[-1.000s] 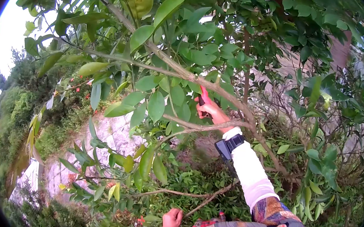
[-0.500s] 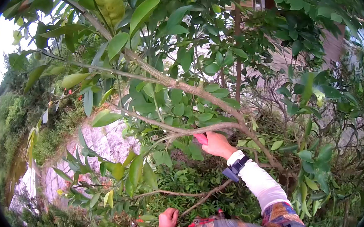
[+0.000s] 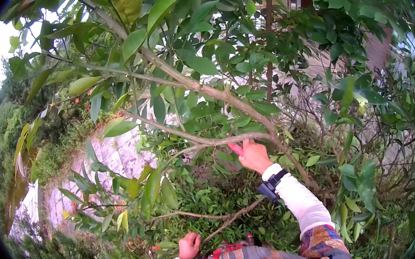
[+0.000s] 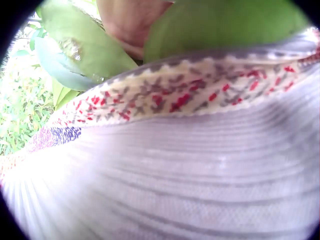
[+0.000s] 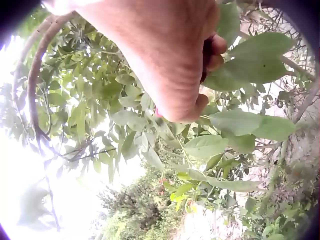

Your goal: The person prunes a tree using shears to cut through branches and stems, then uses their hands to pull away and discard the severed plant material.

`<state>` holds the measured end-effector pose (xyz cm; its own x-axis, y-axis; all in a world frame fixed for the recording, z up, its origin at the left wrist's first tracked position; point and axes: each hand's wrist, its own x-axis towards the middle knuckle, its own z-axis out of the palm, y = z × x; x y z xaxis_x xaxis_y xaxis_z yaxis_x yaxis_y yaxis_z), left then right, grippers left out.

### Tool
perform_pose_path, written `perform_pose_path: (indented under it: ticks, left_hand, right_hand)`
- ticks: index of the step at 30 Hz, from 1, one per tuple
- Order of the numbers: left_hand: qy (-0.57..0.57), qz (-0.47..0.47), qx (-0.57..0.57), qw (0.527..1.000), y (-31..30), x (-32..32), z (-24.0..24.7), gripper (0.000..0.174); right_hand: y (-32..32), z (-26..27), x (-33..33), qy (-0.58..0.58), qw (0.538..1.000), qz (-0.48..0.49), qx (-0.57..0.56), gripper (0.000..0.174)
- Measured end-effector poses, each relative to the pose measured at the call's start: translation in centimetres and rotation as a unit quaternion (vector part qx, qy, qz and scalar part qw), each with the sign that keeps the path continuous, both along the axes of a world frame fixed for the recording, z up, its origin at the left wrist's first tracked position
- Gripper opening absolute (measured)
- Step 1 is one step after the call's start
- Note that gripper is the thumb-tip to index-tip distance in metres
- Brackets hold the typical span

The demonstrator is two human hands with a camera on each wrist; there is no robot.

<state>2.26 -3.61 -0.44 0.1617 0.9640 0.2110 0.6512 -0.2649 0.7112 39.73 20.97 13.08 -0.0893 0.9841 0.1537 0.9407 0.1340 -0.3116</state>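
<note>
My right hand (image 3: 255,156) is just below the lower fork of a branch (image 3: 216,142), its fingers curled round a pink tool (image 3: 236,148). A dark part of this tool (image 5: 206,56) shows between the fingers of the right hand (image 5: 165,55) in the right wrist view; leaves hide its far end. At the bottom of the head view my left hand (image 3: 189,246) is curled beside the patterned clothing, with no held object visible. The left wrist view shows mostly pale sleeve (image 4: 190,170), with blurred skin (image 4: 131,20) behind its patterned edge.
A thicker branch (image 3: 211,92) crosses above the right hand. A green fruit (image 3: 125,0) is at upper left. A thin branch (image 3: 236,217) slants down near the left hand. Broad leaves (image 3: 151,192) stand in front, with pale rocky ground (image 3: 117,157) beyond.
My right hand has come down from behind the upper branch to the lower fork, still gripping the pink tool. The view has shifted slightly, and the left hand stays low and curled.
</note>
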Motion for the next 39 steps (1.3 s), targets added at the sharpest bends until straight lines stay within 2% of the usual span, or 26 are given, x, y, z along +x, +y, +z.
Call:
perform_pose_path:
  ticks: [2, 6, 10, 14, 17, 19, 20, 22, 23, 25, 26, 28, 29, 30, 32, 34, 36, 37, 38, 39]
  left_hand:
    - [0.002, 0.007, 0.004, 1.000, -0.1, 0.0, -0.6, 0.016]
    - [0.015, -0.002, -0.013, 1.000, 0.0, -0.1, 0.0, 0.016]
    - [0.029, -0.008, -0.015, 0.999, 0.5, -0.4, 0.0, 0.016]
    - [0.010, 0.004, -0.003, 1.000, 0.6, -0.1, -0.5, 0.015]
    - [0.018, 0.004, -0.008, 1.000, 0.7, -0.2, -0.2, 0.016]
    - [0.017, -0.003, -0.006, 1.000, 0.7, 0.1, -0.1, 0.015]
    - [0.018, -0.011, -0.004, 1.000, 0.6, 0.0, 0.0, 0.015]
    - [0.013, -0.022, -0.011, 1.000, 1.0, -0.3, -0.4, 0.015]
    - [0.016, -0.023, -0.011, 1.000, 1.1, -0.3, -0.3, 0.015]
    - [0.020, -0.023, -0.011, 0.999, 1.0, -0.3, -0.2, 0.016]
    - [0.026, -0.020, -0.009, 0.999, 1.0, -0.3, -0.1, 0.016]
    - [0.034, -0.016, -0.006, 0.999, 0.9, -0.2, -0.1, 0.015]
    - [0.027, -0.010, -0.005, 1.000, 0.8, -0.2, -0.1, 0.015]
    - [0.019, -0.004, -0.003, 1.000, 0.8, -0.1, -0.2, 0.015]
    - [0.027, 0.003, -0.012, 1.000, 0.6, 0.0, 0.1, 0.016]
    - [0.014, 0.001, 0.002, 1.000, 0.6, 0.1, 0.3, 0.017]
    - [0.026, 0.002, 0.006, 1.000, 0.6, -0.1, -0.1, 0.015]
    - [0.024, 0.004, 0.001, 1.000, 0.5, -0.2, -0.2, 0.015]
    - [0.022, 0.007, -0.003, 1.000, 0.5, -0.2, -0.3, 0.015]
    - [0.023, 0.011, -0.007, 1.000, 0.4, 0.0, 0.0, 0.015]
  right_hand:
    - [0.4, 0.5, -0.5, 0.019, 0.998, -0.010, 0.054, 0.053]
    - [0.1, 0.6, -2.1, 0.028, 0.998, -0.006, 0.049, 0.055]
    - [-0.3, -1.1, -2.0, 0.030, 0.999, -0.035, 0.006, 0.060]
    - [-2.9, -3.8, -0.9, 0.043, 0.995, 0.027, -0.083, 0.065]
    - [-4.0, -5.6, -0.7, 0.095, 0.991, 0.028, -0.090, 0.067]
    - [-4.5, -4.9, -0.8, 0.194, 0.979, 0.008, -0.062, 0.068]
    - [-4.5, -4.7, -1.0, 0.195, 0.979, 0.004, -0.066, 0.068]
    - [-3.2, -3.6, -1.5, 0.281, 0.959, 0.007, 0.026, 0.069]
    - [-2.6, -3.1, -1.9, 0.283, 0.959, 0.003, 0.025, 0.069]
    - [-1.0, -2.9, -2.8, 0.377, 0.922, -0.015, 0.091, 0.068]
    - [0.0, -3.0, -3.3, 0.378, 0.921, -0.015, 0.092, 0.068]
    - [2.2, -3.3, -4.3, 0.438, 0.881, -0.071, 0.163, 0.066]
    - [3.6, -3.0, -4.6, 0.443, 0.853, -0.035, 0.275, 0.062]
    - [4.8, -2.2, -4.8, 0.445, 0.851, -0.032, 0.276, 0.062]
    - [6.7, -0.3, -5.1, 0.550, 0.793, -0.053, 0.258, 0.062]
    - [9.3, 0.5, -4.3, 0.536, 0.798, -0.061, 0.269, 0.059]
    - [12.0, 1.3, -3.2, 0.562, 0.798, -0.028, 0.215, 0.052]
    - [12.3, 1.7, -3.0, 0.627, 0.764, -0.015, 0.152, 0.044]
    - [12.4, 1.9, -3.0, 0.628, 0.763, -0.013, 0.152, 0.044]
    - [12.5, 2.1, -2.7, 0.676, 0.729, -0.002, 0.110, 0.041]
